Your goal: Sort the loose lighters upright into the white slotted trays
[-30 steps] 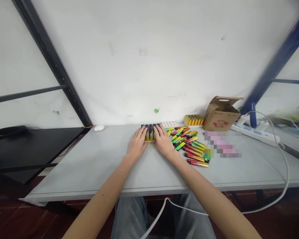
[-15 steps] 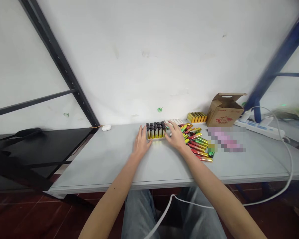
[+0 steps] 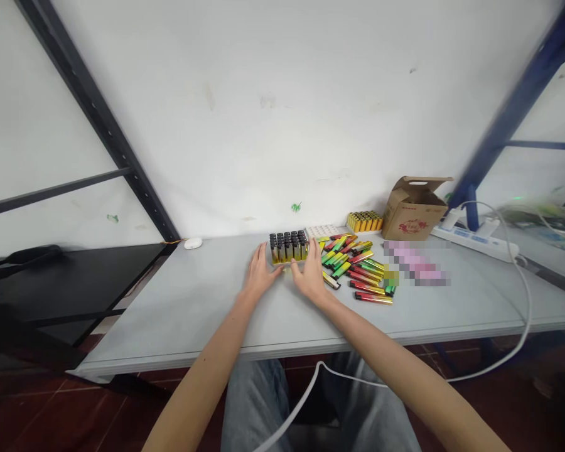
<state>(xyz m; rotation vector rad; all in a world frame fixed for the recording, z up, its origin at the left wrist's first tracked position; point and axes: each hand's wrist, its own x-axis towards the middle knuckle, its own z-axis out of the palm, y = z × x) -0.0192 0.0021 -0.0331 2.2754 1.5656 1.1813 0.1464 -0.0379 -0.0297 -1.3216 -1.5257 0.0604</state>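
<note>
A tray of upright yellow lighters with black tops (image 3: 289, 247) stands on the grey table (image 3: 179, 314) near the wall. My left hand (image 3: 258, 276) rests at its near left corner, fingers stretched out and touching the tray. My right hand (image 3: 309, 274) lies at its near right side, fingers also open and flat against it. A heap of loose red, green and yellow lighters (image 3: 358, 270) lies just right of my right hand.
A second tray of yellow lighters (image 3: 365, 221), an empty white tray (image 3: 324, 231) and an open cardboard box (image 3: 415, 210) stand by the wall. A white power strip (image 3: 475, 242) with a cable lies at the right. A small white object (image 3: 193, 243) sits at the left.
My right hand came back from the far right side of the tray to its near right side. The left hand stayed at the tray's left corner. The camera shifted slightly.
</note>
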